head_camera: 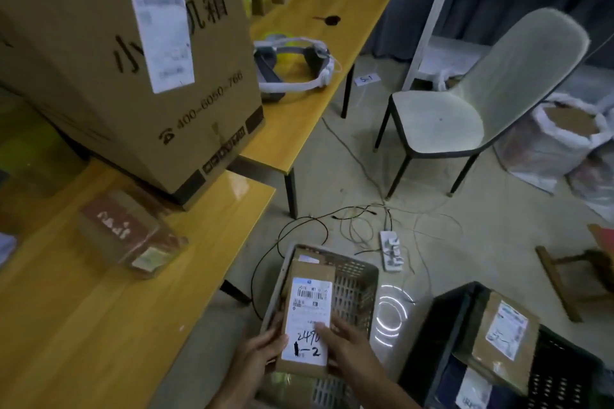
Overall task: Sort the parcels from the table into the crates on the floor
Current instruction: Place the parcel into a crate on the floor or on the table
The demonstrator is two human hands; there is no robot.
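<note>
Head view: left hand (265, 347) & right hand (345, 340) both grip a flat cardboard parcel (307, 319), fingers curled on its side edges, white label up, held over the grey crate (357, 279) on the floor. Black crate (548, 372) to the right holds another parcel (498, 342). Big box (133, 70) sits on the table (99, 325).

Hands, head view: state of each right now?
Left hand: holds the labelled parcel by its left edge.
Right hand: holds the same parcel, fingers over the label.

A big carton (126, 53) stands on the table (99, 325), left of two floor crates (352, 279).
</note>
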